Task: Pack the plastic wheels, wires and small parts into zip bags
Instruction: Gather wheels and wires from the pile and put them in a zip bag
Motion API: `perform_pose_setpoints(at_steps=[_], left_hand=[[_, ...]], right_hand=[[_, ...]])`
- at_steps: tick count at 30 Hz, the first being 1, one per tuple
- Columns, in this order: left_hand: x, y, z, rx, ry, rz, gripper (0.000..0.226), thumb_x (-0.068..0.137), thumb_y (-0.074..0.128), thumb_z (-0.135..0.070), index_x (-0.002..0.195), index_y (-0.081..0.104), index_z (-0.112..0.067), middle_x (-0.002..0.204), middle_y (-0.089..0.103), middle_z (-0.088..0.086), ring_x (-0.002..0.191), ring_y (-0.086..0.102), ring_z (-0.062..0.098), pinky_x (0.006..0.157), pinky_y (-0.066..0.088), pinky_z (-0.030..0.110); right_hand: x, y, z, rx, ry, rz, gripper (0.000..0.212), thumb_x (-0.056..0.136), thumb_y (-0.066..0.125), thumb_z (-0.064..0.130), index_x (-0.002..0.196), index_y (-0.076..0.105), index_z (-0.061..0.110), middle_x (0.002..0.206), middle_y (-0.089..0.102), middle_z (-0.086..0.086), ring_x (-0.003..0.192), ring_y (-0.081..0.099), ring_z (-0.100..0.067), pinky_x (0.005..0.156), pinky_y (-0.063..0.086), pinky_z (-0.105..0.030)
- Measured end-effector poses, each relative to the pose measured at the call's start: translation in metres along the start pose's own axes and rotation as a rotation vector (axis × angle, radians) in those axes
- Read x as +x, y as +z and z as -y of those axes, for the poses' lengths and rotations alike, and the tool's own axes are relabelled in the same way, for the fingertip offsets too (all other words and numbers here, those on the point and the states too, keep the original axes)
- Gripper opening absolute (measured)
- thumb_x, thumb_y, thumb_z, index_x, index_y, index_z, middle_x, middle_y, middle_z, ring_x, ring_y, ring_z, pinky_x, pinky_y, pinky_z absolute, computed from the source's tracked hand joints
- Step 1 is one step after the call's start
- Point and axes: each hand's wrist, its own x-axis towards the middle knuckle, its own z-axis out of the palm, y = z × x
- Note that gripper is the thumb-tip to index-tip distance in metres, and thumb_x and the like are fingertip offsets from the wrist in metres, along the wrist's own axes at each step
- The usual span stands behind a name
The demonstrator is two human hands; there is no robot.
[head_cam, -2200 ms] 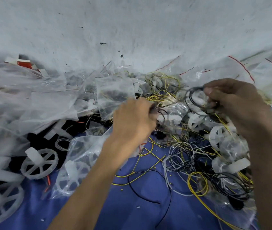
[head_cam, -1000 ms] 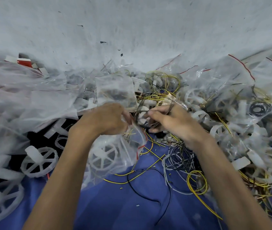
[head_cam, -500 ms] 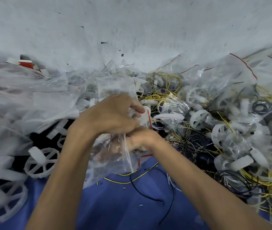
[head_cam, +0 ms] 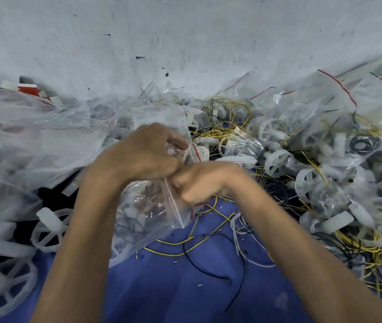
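Note:
My left hand point(head_cam: 138, 155) grips the red-lined mouth of a clear zip bag point(head_cam: 138, 231) that hangs in front of me. A white wheel and dark wires show through its plastic. My right hand point(head_cam: 199, 180) is blurred at the bag's mouth, pushed in from the right. Its fingers are tucked behind the plastic, so what they hold is hidden. Loose white plastic wheels point(head_cam: 50, 227) lie at the lower left. Yellow wires point(head_cam: 173, 254) and a black wire point(head_cam: 208, 273) trail over the blue cloth point(head_cam: 162, 297) under my arms.
A heap of wheels, tangled wires and filled zip bags point(head_cam: 325, 113) covers the right side. Big crumpled plastic sheets point(head_cam: 33, 141) fill the left. A scuffed white wall point(head_cam: 185, 43) closes the back, with a red and white box point(head_cam: 28, 88) at its foot.
My right hand took a black wire coil from the right heap to the bag and went into its mouth. My left hand lifted the bag and holds it open.

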Motion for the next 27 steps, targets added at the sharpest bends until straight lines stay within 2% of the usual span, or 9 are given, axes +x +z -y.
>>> perform_pose_setpoints(at_steps=[1,3,7,9,13,16,20,24,27], left_hand=[[0.001,-0.001,0.002,0.004,-0.017,-0.016,0.037,0.08,0.058,-0.015,0.113,0.066,-0.028,0.092,0.064,-0.021,0.055,0.041,-0.016,0.056,0.03,-0.004],[0.001,-0.003,0.005,0.01,-0.043,-0.041,0.036,0.08,0.058,-0.015,0.113,0.066,-0.028,0.092,0.064,-0.019,0.057,0.04,-0.011,0.061,0.031,0.001],[0.001,-0.002,0.005,0.023,-0.062,-0.06,0.036,0.08,0.059,-0.016,0.113,0.065,-0.029,0.067,0.042,-0.029,0.055,0.037,-0.008,0.061,0.03,0.007],[0.0,-0.001,0.003,0.03,-0.052,-0.053,0.036,0.08,0.058,-0.016,0.113,0.065,-0.028,0.066,0.04,-0.031,0.053,0.037,-0.01,0.061,0.029,0.007],[-0.002,0.0,0.0,0.057,-0.024,-0.035,0.037,0.081,0.06,-0.016,0.116,0.064,-0.027,0.083,0.029,-0.039,0.067,0.05,-0.006,0.06,0.029,0.008],[-0.002,0.002,-0.005,0.081,-0.015,-0.015,0.035,0.082,0.06,-0.017,0.116,0.064,-0.027,0.095,0.033,-0.031,0.1,0.055,0.009,0.086,0.038,0.023],[-0.002,0.001,-0.006,0.088,-0.005,-0.009,0.033,0.083,0.06,-0.018,0.115,0.065,-0.026,0.094,0.034,-0.029,0.095,0.056,0.012,0.082,0.037,0.023],[-0.001,0.003,-0.006,0.085,0.003,-0.005,0.034,0.083,0.06,-0.018,0.116,0.064,-0.026,0.095,0.035,-0.025,0.095,0.049,0.001,0.09,0.039,0.029],[0.0,0.004,-0.004,0.067,0.016,-0.019,0.03,0.083,0.059,-0.017,0.112,0.066,-0.025,0.084,0.034,-0.031,0.091,0.053,0.005,0.07,0.037,0.015]], right_hand=[[-0.01,-0.006,-0.005,0.113,-0.035,-0.01,0.006,0.082,0.059,0.003,0.086,0.064,0.0,0.074,0.073,0.01,0.072,0.064,0.004,0.065,0.048,-0.008],[-0.029,-0.011,-0.023,0.397,-0.053,-0.134,0.031,0.084,0.06,-0.006,0.11,0.064,0.01,0.096,0.071,0.012,0.089,0.065,0.001,0.077,0.05,-0.011],[-0.059,0.001,-0.066,0.526,0.017,-0.601,0.018,0.08,0.069,0.002,0.091,0.069,0.016,0.082,0.071,0.005,0.073,0.066,-0.003,0.065,0.049,-0.012],[-0.062,0.011,-0.084,0.282,0.189,-0.527,0.017,0.077,0.073,0.007,0.092,0.069,0.015,0.085,0.07,0.001,0.074,0.064,-0.009,0.065,0.048,-0.013],[-0.044,0.039,-0.112,-0.054,0.492,-0.052,0.033,0.073,0.078,0.022,0.103,0.066,0.014,0.099,0.065,0.0,0.089,0.06,-0.015,0.07,0.041,-0.019],[-0.036,0.045,-0.121,0.001,0.479,-0.069,0.024,0.073,0.078,0.019,0.093,0.066,0.014,0.085,0.064,0.0,0.076,0.056,-0.013,0.058,0.04,-0.018],[-0.037,0.044,-0.123,-0.051,0.401,-0.126,0.018,0.078,0.073,0.019,0.094,0.068,0.012,0.087,0.064,-0.004,0.076,0.054,-0.013,0.063,0.038,-0.022],[-0.049,0.032,-0.117,0.06,0.304,-0.389,0.009,0.08,0.071,0.014,0.089,0.068,0.015,0.074,0.059,0.008,0.067,0.053,-0.002,0.06,0.039,-0.015],[-0.063,0.021,-0.109,0.144,0.205,-0.606,0.008,0.081,0.07,0.011,0.083,0.064,0.015,0.07,0.061,0.005,0.061,0.053,0.002,0.06,0.041,-0.016]])
